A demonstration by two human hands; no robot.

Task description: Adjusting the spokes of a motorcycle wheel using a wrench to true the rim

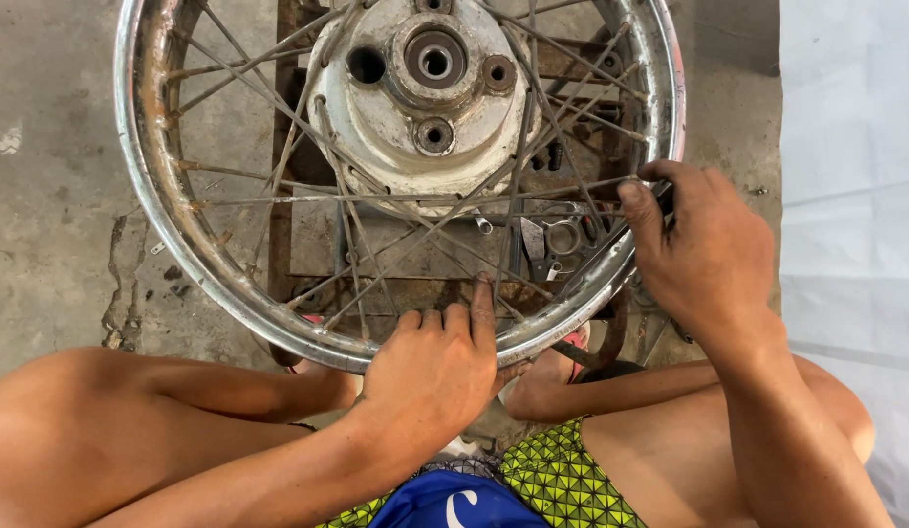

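Observation:
A chrome, rust-spotted spoked wheel rim point(161, 186) lies flat in front of me with a pale metal hub point(425, 88) at its centre. My left hand point(430, 367) rests on the near edge of the rim, index finger stretched over the spokes point(376, 196). My right hand point(704, 249) grips the right side of the rim, with thumb and fingertips pinched at a spoke end there. Whether a small tool sits in those fingers is hidden.
The wheel sits over a rusty metal frame point(283, 147) on a cracked concrete floor point(54, 196). Small metal parts point(557, 240) lie under the spokes at right. A white sheet point(850, 196) covers the right side. My bare knees and a pink sandal point(575, 339) are below the rim.

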